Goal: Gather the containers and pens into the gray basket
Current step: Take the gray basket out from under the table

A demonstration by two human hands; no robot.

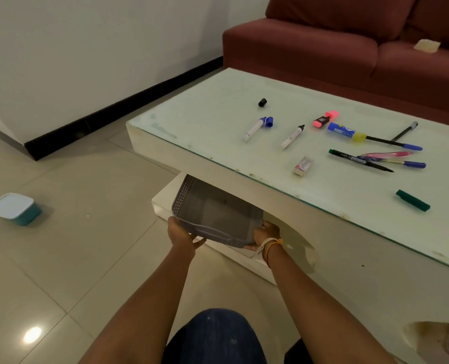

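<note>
A home living room: maroon sofa [349,48] upper right, low white coffee table [218,158] across the middle, tiled floor [60,258] left.

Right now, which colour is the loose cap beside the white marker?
Blue; the loose cap shows best in the head view.

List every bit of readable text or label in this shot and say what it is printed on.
No text here can be read.
Pink highlighter: dark label, print too small.
Blue glue stick: printed wrap, blurred.
Eraser: printed sleeve, blurred.
Green marker: pale lettering on the barrel, unreadable.
Two white markers: faint marks, too small.
</note>
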